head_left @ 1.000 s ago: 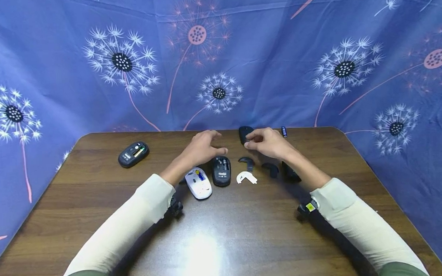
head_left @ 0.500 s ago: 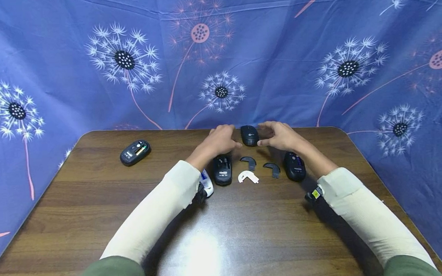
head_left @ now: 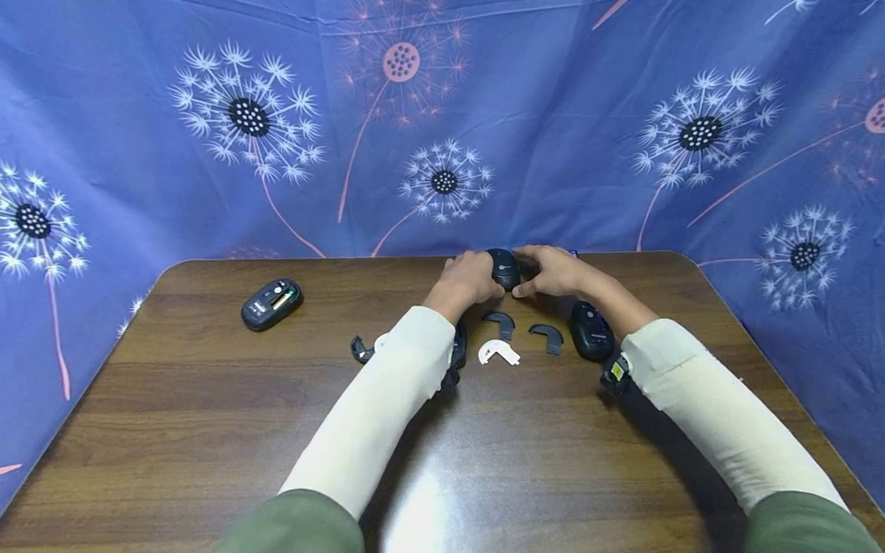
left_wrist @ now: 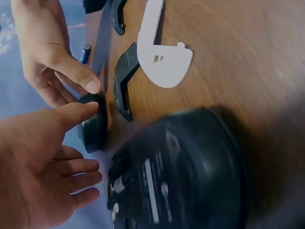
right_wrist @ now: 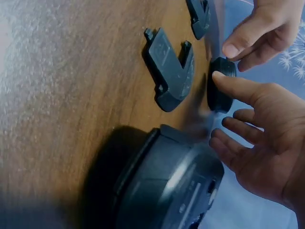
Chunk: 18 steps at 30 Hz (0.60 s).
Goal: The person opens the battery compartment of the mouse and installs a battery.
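A black computer mouse stands right side up at the table's back edge, between both hands. My left hand holds its left side, thumb at the near end. From the other side my right hand holds it, its thumb also at the near end. In the left wrist view, both thumbs meet the mouse and the left fingers lie along its far side. Nearer me lie two black battery covers and a white battery cover.
An upturned black mouse lies below my right wrist. Another is mostly under my left forearm, which also hides most of a white mouse beside a dark curved piece. One more black mouse lies far left. A blue battery is behind my right hand.
My left hand has moved right, from above the upturned mice to the back mouse. The right hand, which was at this mouse earlier, has shifted to its right side. Both hands have closed in on it.
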{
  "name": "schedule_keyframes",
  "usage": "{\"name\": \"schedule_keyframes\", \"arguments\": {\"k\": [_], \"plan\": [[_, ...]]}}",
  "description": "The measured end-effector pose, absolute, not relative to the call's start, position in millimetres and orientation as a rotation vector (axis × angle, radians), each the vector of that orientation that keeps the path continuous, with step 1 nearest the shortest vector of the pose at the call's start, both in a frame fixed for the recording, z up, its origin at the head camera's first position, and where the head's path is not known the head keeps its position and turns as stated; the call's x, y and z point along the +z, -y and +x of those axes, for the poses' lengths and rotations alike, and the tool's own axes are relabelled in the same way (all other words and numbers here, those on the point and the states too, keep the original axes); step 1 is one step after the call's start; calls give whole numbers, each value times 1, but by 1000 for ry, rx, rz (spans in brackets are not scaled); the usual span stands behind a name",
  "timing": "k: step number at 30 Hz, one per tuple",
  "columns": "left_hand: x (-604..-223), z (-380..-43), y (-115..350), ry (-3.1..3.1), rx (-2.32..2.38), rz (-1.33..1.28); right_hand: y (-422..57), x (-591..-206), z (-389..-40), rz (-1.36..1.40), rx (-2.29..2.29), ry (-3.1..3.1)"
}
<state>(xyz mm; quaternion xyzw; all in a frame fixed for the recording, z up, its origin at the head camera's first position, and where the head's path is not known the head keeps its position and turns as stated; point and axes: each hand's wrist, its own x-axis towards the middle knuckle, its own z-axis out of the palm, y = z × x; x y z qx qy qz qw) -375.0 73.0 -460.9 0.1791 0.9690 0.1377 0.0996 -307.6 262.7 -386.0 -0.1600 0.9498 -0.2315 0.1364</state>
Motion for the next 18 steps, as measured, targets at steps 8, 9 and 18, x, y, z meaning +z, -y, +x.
{"name": "schedule_keyframes", "arguments": {"k": [8,9,18], "plan": [[-461,-378,-77,-2803,498,489,-260,-393,-313,-456,-632,-2750],[-461,-378,-77,-2806,505,485,-260,-393,-313,-463,-625,-2761],[-460,-379,-73,-2797,501,462,-258,-394,-307,-486,-603,-2816]]}}
